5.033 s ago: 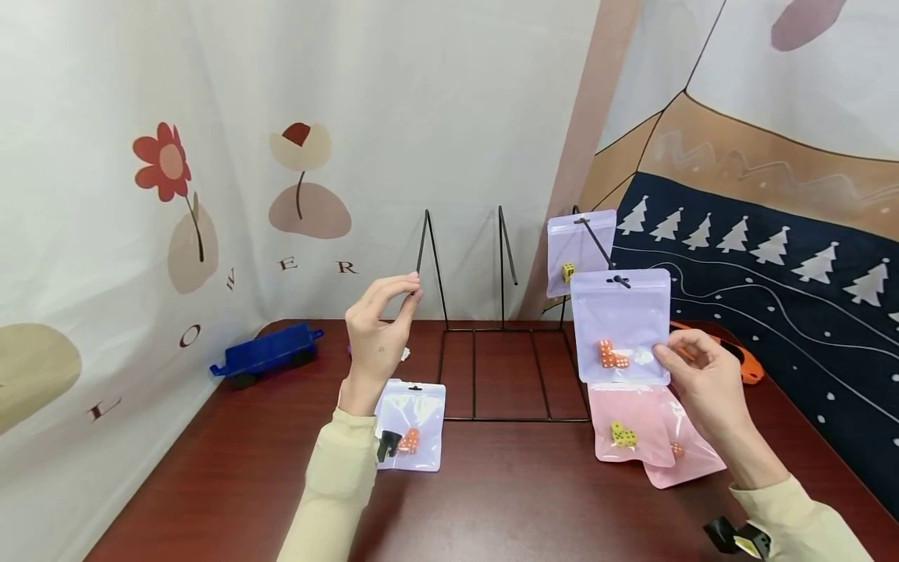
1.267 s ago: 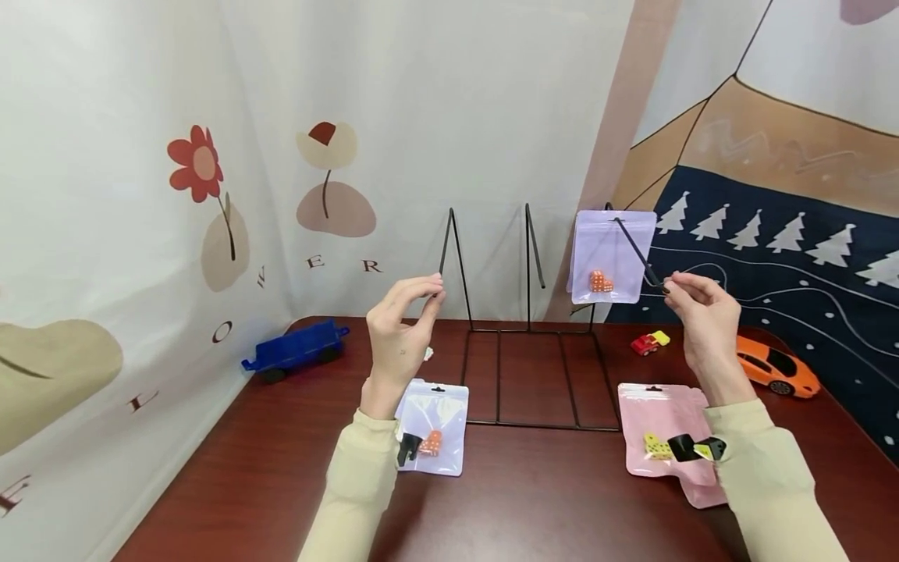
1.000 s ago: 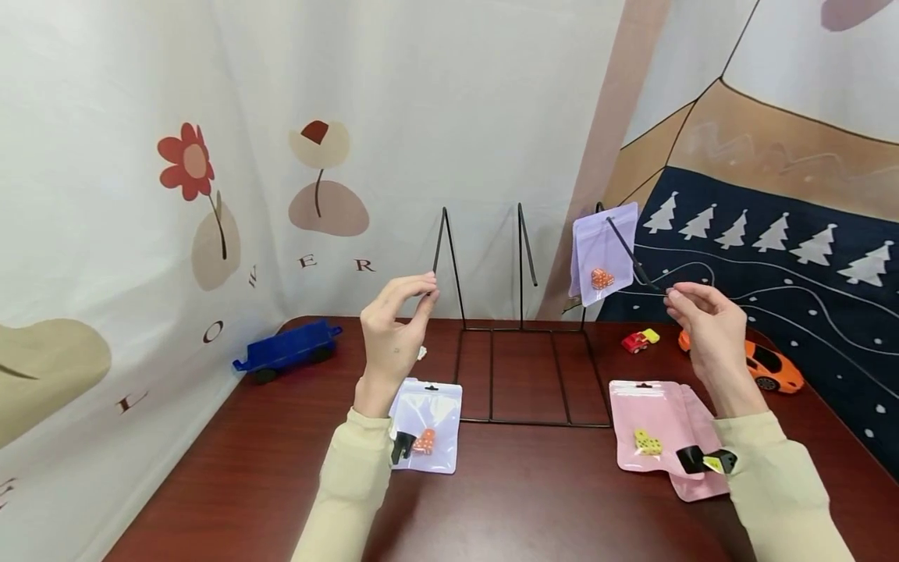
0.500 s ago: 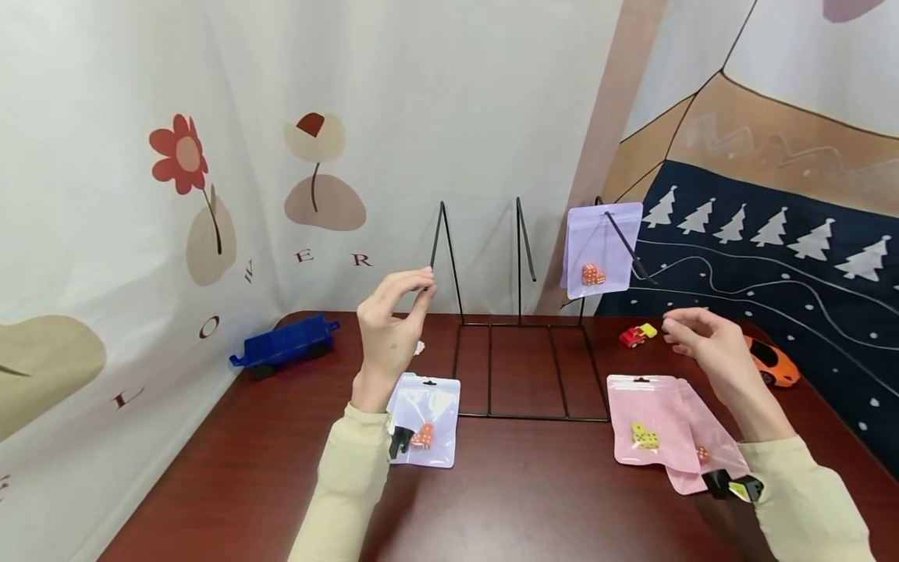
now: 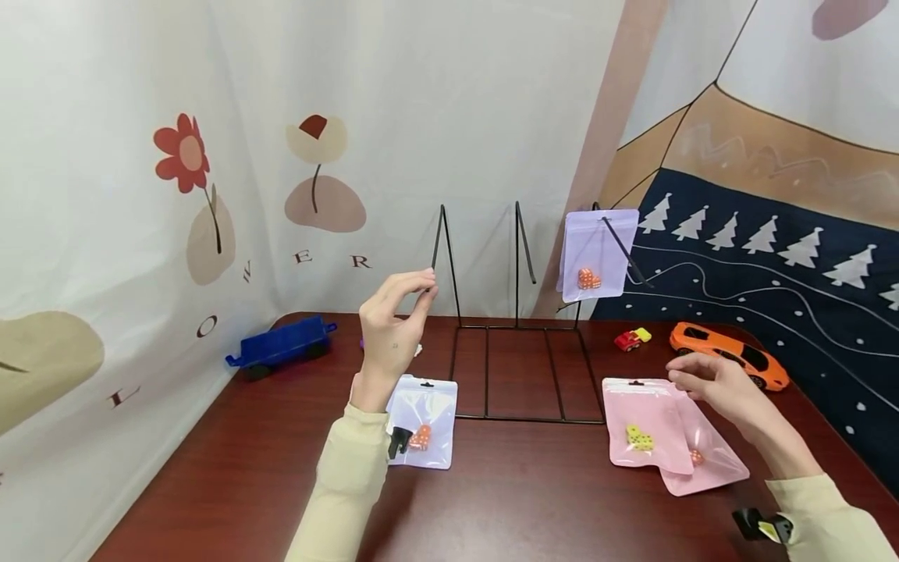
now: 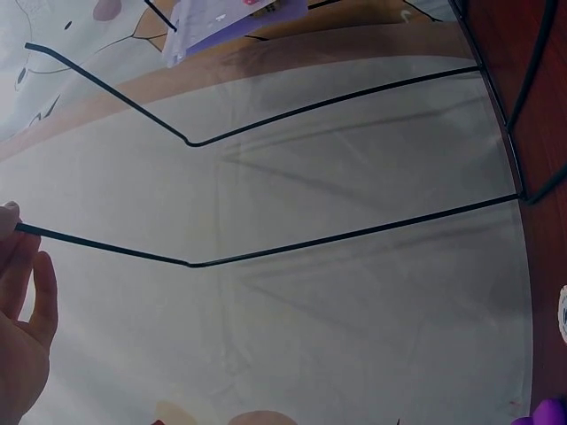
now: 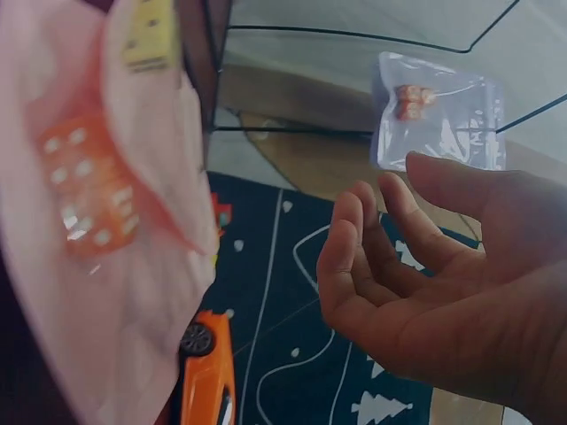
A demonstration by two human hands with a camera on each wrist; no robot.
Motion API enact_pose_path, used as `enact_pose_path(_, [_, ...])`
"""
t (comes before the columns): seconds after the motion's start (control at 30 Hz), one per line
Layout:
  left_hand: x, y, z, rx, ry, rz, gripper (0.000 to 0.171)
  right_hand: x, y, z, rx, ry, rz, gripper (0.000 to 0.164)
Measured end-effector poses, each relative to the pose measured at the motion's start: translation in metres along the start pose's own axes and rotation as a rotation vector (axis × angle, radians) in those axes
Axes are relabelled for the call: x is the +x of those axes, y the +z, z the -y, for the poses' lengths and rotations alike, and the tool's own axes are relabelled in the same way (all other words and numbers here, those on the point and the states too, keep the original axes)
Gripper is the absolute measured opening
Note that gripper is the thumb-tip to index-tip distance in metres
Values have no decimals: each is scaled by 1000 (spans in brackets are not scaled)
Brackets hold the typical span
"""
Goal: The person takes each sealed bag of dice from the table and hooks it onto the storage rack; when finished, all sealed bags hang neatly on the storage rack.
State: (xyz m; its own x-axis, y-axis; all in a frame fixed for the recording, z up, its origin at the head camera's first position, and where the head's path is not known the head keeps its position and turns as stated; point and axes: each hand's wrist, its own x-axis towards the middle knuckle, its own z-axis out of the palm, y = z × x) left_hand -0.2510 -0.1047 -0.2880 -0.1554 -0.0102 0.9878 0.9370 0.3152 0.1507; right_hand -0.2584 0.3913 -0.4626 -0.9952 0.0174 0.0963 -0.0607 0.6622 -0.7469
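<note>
My left hand [image 5: 389, 332] pinches the tip of the left hook [image 6: 106, 247] of a black wire rack [image 5: 488, 371]. Two lavender zip bags [image 5: 597, 242] hang on the right hook, the front one holding orange dice [image 5: 588, 279]. Over the table's right side, my right hand [image 5: 726, 390] holds nothing, its fingers loosely bent. It is close to two overlapping pink zip bags: the upper pink bag [image 5: 625, 406] has yellow dice, the lower pink bag [image 5: 716, 460] an orange die. Another lavender bag [image 5: 437, 406] with orange dice lies by my left wrist, partly hidden.
A blue toy trailer [image 5: 281, 344] stands at the back left. To the right of the rack are a small red and yellow toy car [image 5: 632, 339] and an orange toy car [image 5: 730, 351]. The rack's middle hook [image 5: 517, 265] carries no bag. Printed cloth surrounds the table.
The front lavender bag has slid back along the right hook. My right hand has let go of the hook tip and come down toward the pink bags. The left hand keeps its pinch.
</note>
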Motion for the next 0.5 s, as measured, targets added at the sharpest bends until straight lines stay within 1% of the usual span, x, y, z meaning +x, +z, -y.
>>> enact_pose_path(0.07, [2,-1,1,-1,4,1,12,-5,1,3,-30,13,3,42])
enact_pose_path(0.1, [2,-1,1,-1,5,2,11,-10,0,10,-35,33,10,42])
enact_pose_path(0.17, [3,-1,2,-1,5,6,10,-22,-4,33,-47,56,38,42])
enact_pose_path(0.27, [2,0,2,1,8,12,9,-44,-12,71,-83,64,84,41])
enact_pose_path(0.33, [1,0,2,4,9,16,9,-56,-18,90,-100,63,120,42])
enact_pose_path(0.4, [0,-1,1,9,12,17,9,-64,-21,101,-118,72,144,41])
enact_pose_path(0.5, [-1,-3,0,18,21,13,11,-68,-24,106,-104,104,179,41])
